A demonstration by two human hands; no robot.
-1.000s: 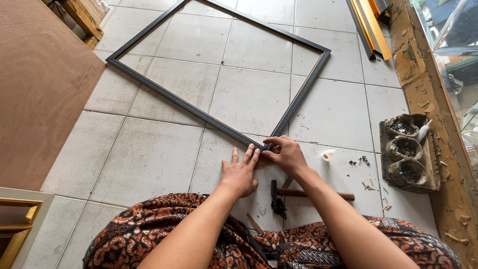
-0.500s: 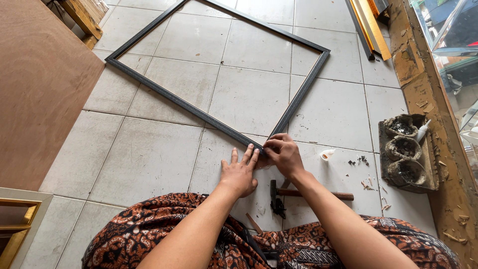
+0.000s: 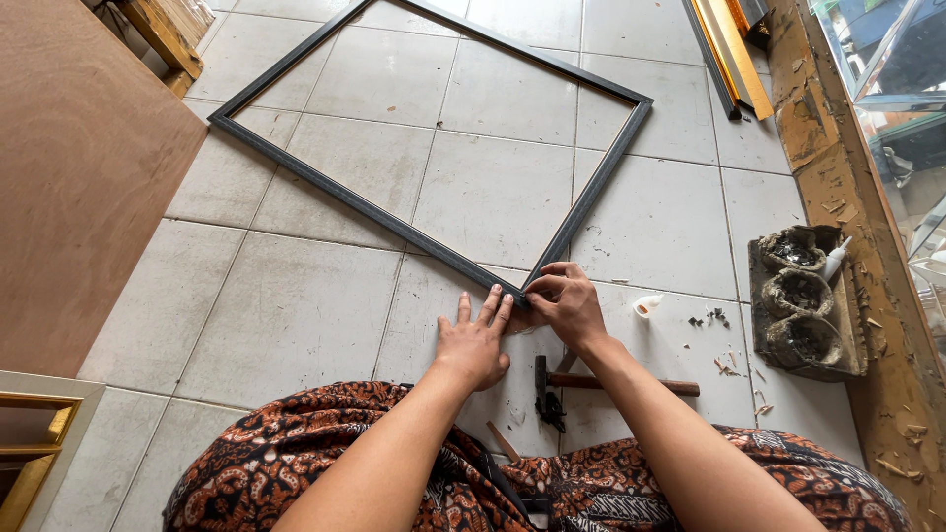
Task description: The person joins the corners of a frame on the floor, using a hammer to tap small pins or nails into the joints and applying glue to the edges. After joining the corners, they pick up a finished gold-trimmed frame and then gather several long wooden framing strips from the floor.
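A large black rectangular frame (image 3: 345, 197) lies flat on the grey floor tiles, one corner pointing toward me. My left hand (image 3: 475, 340) rests flat on the tile with fingers spread, fingertips touching that near corner. My right hand (image 3: 564, 303) is curled over the same corner, fingers pinched on the frame's joint; what is between the fingertips is hidden. A hammer (image 3: 601, 382) with a wooden handle lies on the floor just under my right wrist.
A brown board (image 3: 69, 187) covers the floor at left, with a gold-edged frame (image 3: 30, 463) below it. A dirty tray with three round cups (image 3: 803, 300) sits at right beside a small white glue bottle (image 3: 645, 306). Frame mouldings (image 3: 729, 49) lie at top right.
Both hands stay at the frame's near corner; the right hand's fingers have shifted slightly on the joint. The frame has not moved.
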